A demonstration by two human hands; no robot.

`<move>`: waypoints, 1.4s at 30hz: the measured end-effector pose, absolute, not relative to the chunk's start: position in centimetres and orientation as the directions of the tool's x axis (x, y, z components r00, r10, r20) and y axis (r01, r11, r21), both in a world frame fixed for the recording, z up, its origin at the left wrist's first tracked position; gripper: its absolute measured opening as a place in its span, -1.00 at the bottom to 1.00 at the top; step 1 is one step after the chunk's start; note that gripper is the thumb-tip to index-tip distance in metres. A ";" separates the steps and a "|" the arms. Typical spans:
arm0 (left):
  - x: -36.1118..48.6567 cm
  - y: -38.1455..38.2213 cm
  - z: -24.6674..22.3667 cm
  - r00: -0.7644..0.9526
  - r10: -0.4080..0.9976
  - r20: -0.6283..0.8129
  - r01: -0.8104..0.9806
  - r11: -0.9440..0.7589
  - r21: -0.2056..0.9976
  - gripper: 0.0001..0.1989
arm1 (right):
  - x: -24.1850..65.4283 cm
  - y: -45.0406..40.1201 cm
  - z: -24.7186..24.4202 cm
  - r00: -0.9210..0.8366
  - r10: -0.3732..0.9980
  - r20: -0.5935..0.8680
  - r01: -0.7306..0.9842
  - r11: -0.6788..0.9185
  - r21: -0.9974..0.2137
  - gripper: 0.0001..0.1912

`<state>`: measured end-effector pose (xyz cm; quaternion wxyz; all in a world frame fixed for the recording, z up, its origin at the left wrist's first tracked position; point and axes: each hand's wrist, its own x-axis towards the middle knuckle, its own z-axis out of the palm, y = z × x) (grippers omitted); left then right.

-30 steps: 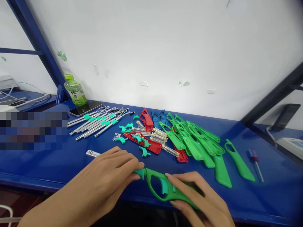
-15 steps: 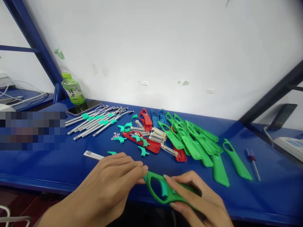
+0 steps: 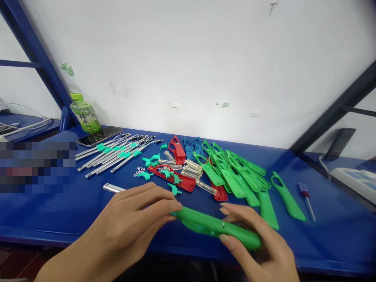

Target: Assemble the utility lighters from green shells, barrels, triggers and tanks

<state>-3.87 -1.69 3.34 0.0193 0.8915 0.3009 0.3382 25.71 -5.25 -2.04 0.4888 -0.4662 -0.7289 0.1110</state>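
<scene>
Both hands hold a green long-nosed lighter low over the front of the table, its narrow edge seam turned up. My left hand is closed round the nose end, where a metal tube sticks out to the left. My right hand pinches the handle between thumb and fingers. Beyond them lie loose teal triggers, a red handle shell, clear fuel tanks and a pile of green handle shells. Metal tubes with wires lie in a row at the left.
A bottle and a phone stand and lie at the back left. On the right are a single green handle and a screwdriver. Blue shells lie near the wall. The table's front edge is close by.
The lighter has been rolled so its seam edge faces up instead of its flat side with the loop. My right hand has shifted its grip further along the handle; the left still holds the nose end.
</scene>
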 end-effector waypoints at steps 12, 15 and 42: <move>-1.4 -3.3 1.5 0.598 0.585 0.548 0.643 -0.758 0.108 -0.66 | 25.9 -5.8 -2.7 -0.178 0.799 0.574 0.591 0.554 -0.587 -0.85; -0.3 -2.8 1.7 0.578 0.512 0.636 0.577 -0.807 0.126 -0.61 | 25.8 -5.8 -2.5 -0.209 0.802 0.559 0.587 0.560 -0.584 -0.87; -2.5 -2.2 0.6 0.531 0.728 0.434 0.703 -0.664 0.254 -0.67 | 25.2 -4.1 -2.4 -0.337 0.751 0.568 0.600 0.636 -0.485 -0.73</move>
